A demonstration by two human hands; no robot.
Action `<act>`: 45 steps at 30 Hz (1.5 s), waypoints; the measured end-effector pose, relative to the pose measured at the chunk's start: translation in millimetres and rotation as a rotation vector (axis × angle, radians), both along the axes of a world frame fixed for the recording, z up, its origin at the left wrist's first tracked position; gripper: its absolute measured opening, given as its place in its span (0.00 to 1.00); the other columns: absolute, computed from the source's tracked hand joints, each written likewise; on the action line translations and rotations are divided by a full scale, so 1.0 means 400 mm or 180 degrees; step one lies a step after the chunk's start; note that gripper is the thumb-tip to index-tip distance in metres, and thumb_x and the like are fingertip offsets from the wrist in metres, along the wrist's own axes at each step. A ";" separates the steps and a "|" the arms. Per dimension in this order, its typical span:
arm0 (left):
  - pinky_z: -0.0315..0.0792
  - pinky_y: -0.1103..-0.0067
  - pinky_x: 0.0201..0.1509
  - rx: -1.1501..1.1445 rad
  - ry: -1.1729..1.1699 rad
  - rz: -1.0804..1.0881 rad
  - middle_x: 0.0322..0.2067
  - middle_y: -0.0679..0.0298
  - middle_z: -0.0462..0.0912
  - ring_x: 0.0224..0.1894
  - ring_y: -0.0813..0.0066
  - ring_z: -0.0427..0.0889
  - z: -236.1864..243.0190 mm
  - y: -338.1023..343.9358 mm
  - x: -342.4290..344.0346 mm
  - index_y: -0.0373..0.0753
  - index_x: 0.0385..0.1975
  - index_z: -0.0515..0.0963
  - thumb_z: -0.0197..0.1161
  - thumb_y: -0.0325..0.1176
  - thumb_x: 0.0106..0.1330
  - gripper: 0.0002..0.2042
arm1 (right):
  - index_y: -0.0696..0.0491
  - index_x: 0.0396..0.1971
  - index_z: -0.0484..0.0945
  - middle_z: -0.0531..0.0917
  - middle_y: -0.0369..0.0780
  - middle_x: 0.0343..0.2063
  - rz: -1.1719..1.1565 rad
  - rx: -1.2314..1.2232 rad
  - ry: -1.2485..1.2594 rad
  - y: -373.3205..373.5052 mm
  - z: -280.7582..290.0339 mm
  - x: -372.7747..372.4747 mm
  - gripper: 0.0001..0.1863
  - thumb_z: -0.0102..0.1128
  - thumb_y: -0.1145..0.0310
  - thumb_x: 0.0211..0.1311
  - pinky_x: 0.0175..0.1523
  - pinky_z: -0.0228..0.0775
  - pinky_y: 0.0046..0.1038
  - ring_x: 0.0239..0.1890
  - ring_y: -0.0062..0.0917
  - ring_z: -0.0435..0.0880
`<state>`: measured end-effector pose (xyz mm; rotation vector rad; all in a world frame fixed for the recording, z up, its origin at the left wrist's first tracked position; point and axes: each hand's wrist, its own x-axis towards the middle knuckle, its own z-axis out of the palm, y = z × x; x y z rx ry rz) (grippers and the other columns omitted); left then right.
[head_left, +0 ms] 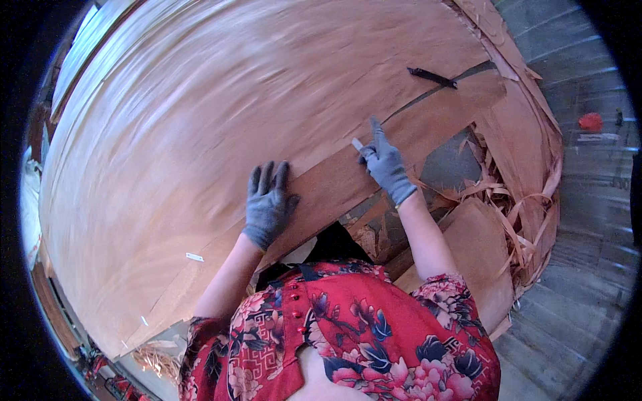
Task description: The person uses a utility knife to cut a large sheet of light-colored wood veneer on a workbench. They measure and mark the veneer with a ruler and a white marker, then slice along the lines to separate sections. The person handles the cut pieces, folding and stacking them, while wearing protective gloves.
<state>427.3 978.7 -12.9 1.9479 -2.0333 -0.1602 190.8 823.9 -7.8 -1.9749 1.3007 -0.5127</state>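
A large sheet of thin reddish-brown wood veneer spreads out before me, with a darker veneer strip lying along its near edge. My left hand, in a grey glove, rests flat on the strip, fingers stretched forward and slightly apart. Farther right, my right hand, also gloved, is over the strip with its index finger extended along the seam. A small white strip sticks out from its thumb side, pinched there. A dark gap shows between sheet and strip beyond that hand.
On the sheet at the far right lies a black utility knife. Small white pieces sit on the veneer at left. Torn veneer scraps heap up at right. A red object lies on the grey floor.
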 end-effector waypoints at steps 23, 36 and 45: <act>0.57 0.62 0.62 -0.0483 -0.0156 -0.0121 0.53 0.55 0.69 0.57 0.54 0.65 -0.004 -0.283 -0.207 0.37 0.55 0.63 0.53 0.29 0.55 0.24 | 0.56 0.64 0.45 0.77 0.57 0.21 -0.0133 0.0615 0.1238 -0.066 0.071 0.026 0.42 0.56 0.57 0.55 0.32 0.69 0.46 0.27 0.51 0.78; 0.40 0.61 0.68 -0.0203 -0.0175 0.0057 0.63 0.52 0.54 0.66 0.54 0.49 -0.018 -0.445 -0.273 0.36 0.61 0.56 0.53 0.51 0.56 0.36 | 0.63 0.62 0.44 0.76 0.55 0.17 0.0127 0.0453 0.0774 -0.029 0.047 -0.032 0.40 0.52 0.71 0.50 0.29 0.69 0.45 0.22 0.48 0.78; 0.38 0.61 0.69 0.0055 -0.0140 0.0082 0.64 0.50 0.53 0.67 0.55 0.47 -0.005 -0.452 -0.277 0.36 0.62 0.56 0.52 0.53 0.56 0.37 | 0.60 0.62 0.49 0.77 0.56 0.21 -0.0520 0.0360 -0.0354 0.030 -0.022 -0.006 0.38 0.48 0.77 0.48 0.29 0.69 0.44 0.23 0.49 0.77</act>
